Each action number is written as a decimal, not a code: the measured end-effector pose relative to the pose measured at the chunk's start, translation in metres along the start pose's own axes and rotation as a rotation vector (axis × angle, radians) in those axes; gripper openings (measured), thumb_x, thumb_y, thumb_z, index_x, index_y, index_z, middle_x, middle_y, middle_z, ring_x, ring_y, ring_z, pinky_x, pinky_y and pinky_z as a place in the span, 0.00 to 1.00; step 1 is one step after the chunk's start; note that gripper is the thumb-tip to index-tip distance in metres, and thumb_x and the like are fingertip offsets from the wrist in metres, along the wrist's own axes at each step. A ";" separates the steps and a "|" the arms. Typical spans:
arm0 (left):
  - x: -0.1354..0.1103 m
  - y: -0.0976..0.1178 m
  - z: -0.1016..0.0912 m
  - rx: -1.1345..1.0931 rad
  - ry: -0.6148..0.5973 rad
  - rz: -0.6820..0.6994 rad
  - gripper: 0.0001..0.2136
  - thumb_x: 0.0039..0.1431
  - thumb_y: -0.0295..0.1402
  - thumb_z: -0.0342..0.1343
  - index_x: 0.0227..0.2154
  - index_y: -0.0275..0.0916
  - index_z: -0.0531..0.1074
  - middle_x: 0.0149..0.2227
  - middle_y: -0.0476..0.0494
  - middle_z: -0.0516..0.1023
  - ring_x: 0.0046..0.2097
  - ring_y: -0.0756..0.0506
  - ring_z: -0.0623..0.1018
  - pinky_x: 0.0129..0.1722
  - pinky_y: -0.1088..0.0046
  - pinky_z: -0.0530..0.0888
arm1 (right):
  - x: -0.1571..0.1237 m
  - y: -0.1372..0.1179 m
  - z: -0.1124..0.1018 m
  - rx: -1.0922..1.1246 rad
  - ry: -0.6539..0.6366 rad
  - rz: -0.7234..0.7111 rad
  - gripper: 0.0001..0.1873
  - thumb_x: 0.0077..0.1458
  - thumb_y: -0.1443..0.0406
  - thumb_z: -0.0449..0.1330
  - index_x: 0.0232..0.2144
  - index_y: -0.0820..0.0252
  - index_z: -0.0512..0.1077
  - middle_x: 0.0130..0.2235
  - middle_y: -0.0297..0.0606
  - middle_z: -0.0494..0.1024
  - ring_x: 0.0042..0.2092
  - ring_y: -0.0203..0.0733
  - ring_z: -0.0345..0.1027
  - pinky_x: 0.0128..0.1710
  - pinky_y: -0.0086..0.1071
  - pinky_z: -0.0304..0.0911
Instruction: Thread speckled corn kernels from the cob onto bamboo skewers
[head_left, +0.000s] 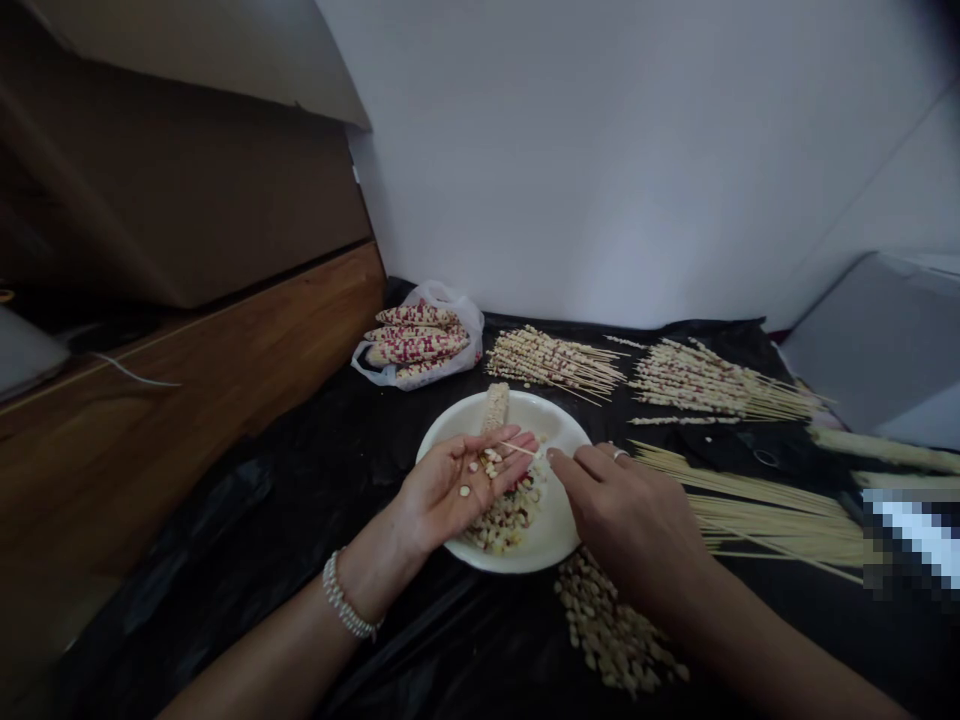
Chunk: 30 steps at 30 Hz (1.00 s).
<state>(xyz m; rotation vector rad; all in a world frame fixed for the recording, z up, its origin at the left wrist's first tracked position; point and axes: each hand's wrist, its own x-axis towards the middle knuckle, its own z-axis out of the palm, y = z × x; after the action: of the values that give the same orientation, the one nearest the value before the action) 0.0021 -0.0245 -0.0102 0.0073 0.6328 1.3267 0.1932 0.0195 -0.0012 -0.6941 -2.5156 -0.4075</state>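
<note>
My left hand is palm up over the white bowl, lightly cupped and holding several loose corn kernels. Between the thumb and fingers of my right hand a thin wooden skewer is pinched; its tip reaches across the left fingers. A kernel or so may sit at my right fingertips, too small to make out. Inside the bowl lie a stripped corn cob and a heap of loose kernels, partly hidden by my left hand.
Speckled corn cobs lie in a plastic bag at the back. Two piles of kernel-threaded skewers lie to its right. Bare skewers and a kernel pile are on the black plastic sheet. A cardboard box stands left.
</note>
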 end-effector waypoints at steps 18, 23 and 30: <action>-0.002 -0.011 0.002 0.330 0.041 0.240 0.10 0.57 0.19 0.54 0.42 0.30 0.75 0.36 0.40 0.81 0.37 0.52 0.80 0.42 0.82 0.76 | -0.002 0.007 -0.015 -0.041 0.039 -0.023 0.15 0.53 0.73 0.54 0.43 0.62 0.73 0.28 0.34 0.70 0.27 0.38 0.62 0.25 0.33 0.48; 0.000 -0.012 0.000 0.368 0.012 0.232 0.11 0.57 0.20 0.55 0.42 0.28 0.76 0.39 0.36 0.81 0.40 0.51 0.80 0.46 0.81 0.74 | -0.001 0.005 -0.015 -0.050 0.044 -0.024 0.13 0.52 0.72 0.56 0.41 0.62 0.73 0.27 0.34 0.70 0.26 0.37 0.60 0.25 0.33 0.47; -0.002 -0.013 -0.001 0.366 -0.018 0.231 0.11 0.57 0.21 0.55 0.43 0.28 0.76 0.40 0.34 0.81 0.42 0.49 0.80 0.46 0.79 0.75 | 0.000 0.006 -0.012 -0.070 0.008 0.014 0.11 0.52 0.73 0.52 0.35 0.61 0.73 0.25 0.33 0.68 0.24 0.36 0.57 0.24 0.33 0.43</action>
<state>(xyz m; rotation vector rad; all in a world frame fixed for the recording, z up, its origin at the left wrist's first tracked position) 0.0128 -0.0300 -0.0147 0.3995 0.8722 1.4128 0.2009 0.0195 0.0091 -0.7351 -2.4974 -0.4945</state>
